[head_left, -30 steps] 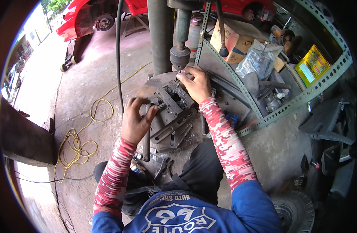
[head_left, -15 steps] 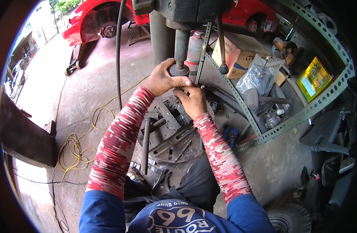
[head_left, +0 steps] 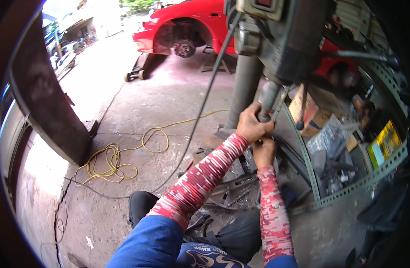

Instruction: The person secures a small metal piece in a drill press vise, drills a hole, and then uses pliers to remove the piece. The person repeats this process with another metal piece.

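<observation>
At the lower end of a drill press (head_left: 298,44), my left hand (head_left: 253,126) is closed around the drill chuck (head_left: 264,117) beneath the spindle (head_left: 270,94). Just below it and touching it is my right hand (head_left: 264,152), with its fingers curled together under the chuck. Whatever those fingers pinch is hidden behind the hands. Under both hands lies the drill press table (head_left: 227,203), with slotted metal bars and metal shavings on it, partly covered by my left forearm.
To the right stands a perforated metal rack (head_left: 310,172) holding a cardboard box (head_left: 310,111), a plastic bag (head_left: 327,136) and a yellow tin (head_left: 384,145). A yellow cord (head_left: 111,163) lies coiled on the floor at left. A black cable (head_left: 205,102) hangs before the column (head_left: 246,89). Behind is a red car (head_left: 191,20).
The view has swung to the left, so the drill press and my hands now appear farther right. Both hands stay at the chuck, with the right hand still just under the left.
</observation>
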`<state>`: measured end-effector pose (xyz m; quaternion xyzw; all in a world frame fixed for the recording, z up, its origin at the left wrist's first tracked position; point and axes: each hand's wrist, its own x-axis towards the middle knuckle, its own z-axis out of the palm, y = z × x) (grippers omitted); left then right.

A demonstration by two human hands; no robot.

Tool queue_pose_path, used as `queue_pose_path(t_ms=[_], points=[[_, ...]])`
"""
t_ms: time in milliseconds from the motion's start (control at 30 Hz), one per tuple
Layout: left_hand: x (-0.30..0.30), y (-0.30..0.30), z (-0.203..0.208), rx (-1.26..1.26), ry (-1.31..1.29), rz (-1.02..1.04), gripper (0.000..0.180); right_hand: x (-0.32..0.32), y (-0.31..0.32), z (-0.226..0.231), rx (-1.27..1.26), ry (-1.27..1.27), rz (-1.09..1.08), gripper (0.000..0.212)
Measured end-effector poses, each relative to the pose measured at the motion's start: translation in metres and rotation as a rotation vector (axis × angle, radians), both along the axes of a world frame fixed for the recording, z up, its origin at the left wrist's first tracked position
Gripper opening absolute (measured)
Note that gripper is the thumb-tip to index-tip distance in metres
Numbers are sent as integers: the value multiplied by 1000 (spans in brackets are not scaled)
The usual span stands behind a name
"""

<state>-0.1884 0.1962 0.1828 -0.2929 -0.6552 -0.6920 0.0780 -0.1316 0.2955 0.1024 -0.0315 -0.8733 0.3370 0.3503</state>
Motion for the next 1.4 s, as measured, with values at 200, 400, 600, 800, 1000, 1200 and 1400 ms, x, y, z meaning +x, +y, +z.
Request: queue_pose_path(t_ms=[200, 400, 600, 800, 1000, 1200, 1400], points=[[-45, -33, 9, -157, -206, -661, 61, 13, 7, -25, -98, -179, 88, 20], [-36, -90, -10, -228, 247, 83, 21, 63, 9, -47, -265, -87, 105, 14], [56, -156, -30, -165, -76, 29, 32, 124, -20, -15, -761, -69, 324, 22], [149, -186, -23, -251, -181, -137, 33, 157, -65, 22, -670, -227, 637, 20], [198, -223, -23, -293, 17, -76, 32, 173, -142, 34, -221, -115, 796, 17], [253, -284, -4, -16, 59, 96, 25, 175, -197, 42, -70, 3, 1029, 24], [289, -309, -1, 208, -49, 221, 30, 186, -215, 44, -61, -71, 1137, 15]])
